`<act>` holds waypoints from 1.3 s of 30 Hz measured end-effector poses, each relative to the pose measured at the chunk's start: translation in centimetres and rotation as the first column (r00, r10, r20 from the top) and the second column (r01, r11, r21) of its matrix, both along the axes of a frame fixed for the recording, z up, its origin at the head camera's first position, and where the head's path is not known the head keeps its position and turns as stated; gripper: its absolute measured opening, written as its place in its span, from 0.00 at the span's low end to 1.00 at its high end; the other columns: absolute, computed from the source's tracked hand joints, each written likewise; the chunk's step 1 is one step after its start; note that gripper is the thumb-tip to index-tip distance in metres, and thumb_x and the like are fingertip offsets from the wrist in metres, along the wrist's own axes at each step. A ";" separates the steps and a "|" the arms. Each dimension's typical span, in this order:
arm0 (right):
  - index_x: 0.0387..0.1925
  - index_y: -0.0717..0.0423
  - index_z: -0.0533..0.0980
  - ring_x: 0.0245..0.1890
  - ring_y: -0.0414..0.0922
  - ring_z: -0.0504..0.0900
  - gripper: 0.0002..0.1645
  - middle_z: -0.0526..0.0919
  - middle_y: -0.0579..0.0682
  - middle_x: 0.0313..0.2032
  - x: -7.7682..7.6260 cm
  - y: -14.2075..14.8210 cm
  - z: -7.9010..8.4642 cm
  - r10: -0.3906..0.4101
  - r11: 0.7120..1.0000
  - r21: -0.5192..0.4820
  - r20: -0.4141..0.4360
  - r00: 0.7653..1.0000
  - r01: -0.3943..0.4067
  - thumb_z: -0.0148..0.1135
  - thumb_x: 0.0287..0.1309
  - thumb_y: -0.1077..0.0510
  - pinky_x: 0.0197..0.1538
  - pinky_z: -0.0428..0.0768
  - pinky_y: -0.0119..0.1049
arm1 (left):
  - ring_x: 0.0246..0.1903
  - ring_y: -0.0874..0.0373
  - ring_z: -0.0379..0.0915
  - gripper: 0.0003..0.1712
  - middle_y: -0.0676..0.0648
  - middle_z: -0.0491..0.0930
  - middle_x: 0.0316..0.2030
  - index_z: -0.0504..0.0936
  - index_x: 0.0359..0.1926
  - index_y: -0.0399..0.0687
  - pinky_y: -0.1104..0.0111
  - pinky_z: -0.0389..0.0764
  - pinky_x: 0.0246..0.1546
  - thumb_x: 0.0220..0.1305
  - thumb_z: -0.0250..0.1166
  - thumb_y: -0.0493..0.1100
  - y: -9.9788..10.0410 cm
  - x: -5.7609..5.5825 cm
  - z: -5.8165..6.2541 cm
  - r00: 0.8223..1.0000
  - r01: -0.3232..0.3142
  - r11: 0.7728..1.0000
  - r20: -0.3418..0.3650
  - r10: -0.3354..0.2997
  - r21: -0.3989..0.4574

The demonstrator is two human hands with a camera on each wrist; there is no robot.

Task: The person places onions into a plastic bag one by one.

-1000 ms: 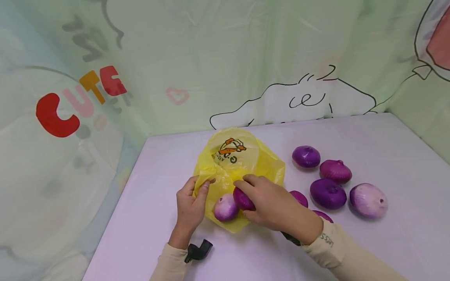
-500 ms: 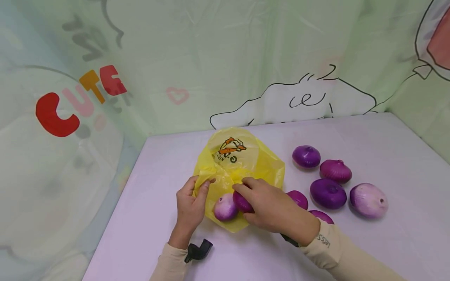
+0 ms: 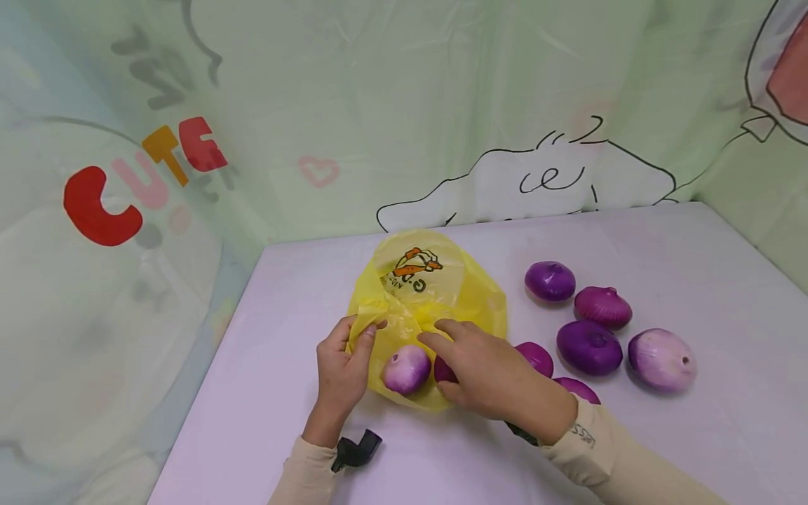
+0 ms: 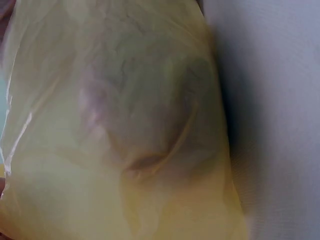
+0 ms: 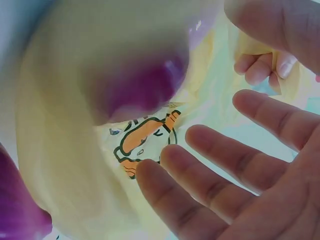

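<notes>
My left hand pinches the left edge of a yellow plastic bag between thumb and fingers. Inside the bag's mouth lies a white-and-purple onion. Beside it is a magenta onion, mostly hidden in the head view by my right hand. The right wrist view shows that onion in the bag, apart from the spread, nearly straight fingers. Bag film fills most of the left wrist view, with a round shape showing dimly through it.
Several more onions lie to the right, including two dark purple ones, a ridged magenta one and a pale one. Two magenta onions sit close beside the right forearm. A printed curtain stands behind the table.
My right hand's fingers have let go of the magenta onion, which now sits lower behind the hand. The bag's right and lower edges have drawn in slightly. The left hand has stayed put.
</notes>
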State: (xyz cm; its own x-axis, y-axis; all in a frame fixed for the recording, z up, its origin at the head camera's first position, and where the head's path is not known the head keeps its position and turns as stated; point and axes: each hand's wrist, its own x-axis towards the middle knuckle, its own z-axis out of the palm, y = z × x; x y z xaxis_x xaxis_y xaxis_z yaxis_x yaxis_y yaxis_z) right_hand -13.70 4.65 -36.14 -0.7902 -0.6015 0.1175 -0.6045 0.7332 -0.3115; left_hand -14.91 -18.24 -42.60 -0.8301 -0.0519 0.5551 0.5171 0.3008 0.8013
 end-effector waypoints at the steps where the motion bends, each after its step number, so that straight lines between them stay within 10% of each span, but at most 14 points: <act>1: 0.63 0.55 0.78 0.58 0.59 0.82 0.34 0.80 0.61 0.60 0.1 0.0 0.0 0.000 1.000 -0.002 -0.009 1.000 0.000 0.78 0.54 0.55 0.57 0.83 0.56 | 0.46 0.47 0.86 0.07 0.43 0.90 0.42 0.83 0.48 0.35 0.70 0.84 0.51 0.74 0.61 0.32 0.0 0.0 0.0 1.000 -0.004 1.000 0.001 0.004 -0.003; 39: 0.63 0.48 0.80 0.61 0.60 0.80 0.34 0.79 0.59 0.64 2.8 4.6 1.9 -0.150 0.982 -0.123 -0.069 0.986 0.141 0.79 0.55 0.50 0.55 0.83 0.59 | 0.46 0.55 0.85 0.07 0.43 0.90 0.42 0.84 0.48 0.36 0.71 0.84 0.50 0.74 0.62 0.33 0.1 0.1 0.1 1.000 -0.002 1.000 0.014 0.002 0.007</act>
